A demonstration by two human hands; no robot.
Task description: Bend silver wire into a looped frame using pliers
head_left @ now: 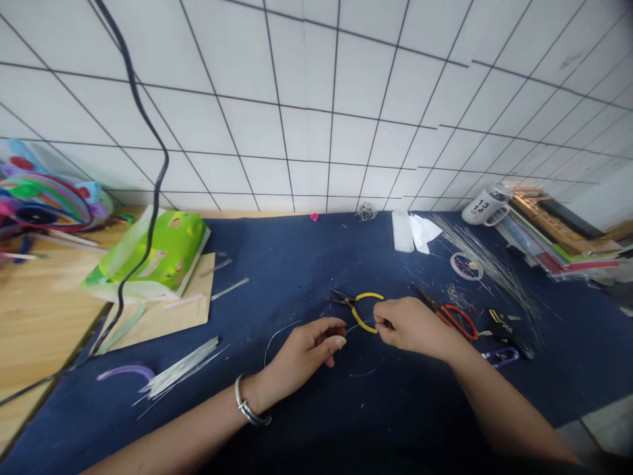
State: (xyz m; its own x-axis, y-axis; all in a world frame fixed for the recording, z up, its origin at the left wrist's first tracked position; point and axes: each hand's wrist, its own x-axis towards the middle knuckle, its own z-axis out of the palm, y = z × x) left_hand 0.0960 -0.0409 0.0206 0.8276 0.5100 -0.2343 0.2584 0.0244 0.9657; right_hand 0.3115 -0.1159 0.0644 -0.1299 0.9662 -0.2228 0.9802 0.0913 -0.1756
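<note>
Bangles (246, 404) circle the wrist of the left hand (306, 353), whose thumb and fingers pinch a fine wire (352, 328) that shows in the space between the hands. A curved wire (270, 343) lies just left of that hand; whether the two are one piece cannot be told. At the near left, a purple strip (127, 371) touches or nearly touches a bundle of pale wires (182, 366).

Right of centre, the right hand (410, 323) has its thumb and fingertips pressed together; what they hold, if anything, cannot be told. Its fingers are beside the yellow-handled pliers (366, 296), which lie on the dark blue cloth (306, 264) with their handles apart. Farther right are a purple-handled tool (503, 357), a black tool (519, 342) and an orange-handled tool (462, 321).

Beyond these, long loose wires (494, 267) run beside a round container (465, 266). At the left, a green packet (163, 254) rests on brown paper (173, 316). Along the far side stand or lie a wire tangle (366, 211), a clear case (402, 231), white paper (424, 232) and a white mug (484, 206), with a stack of books (558, 231) at the far right, before the tiled wall (306, 72).
</note>
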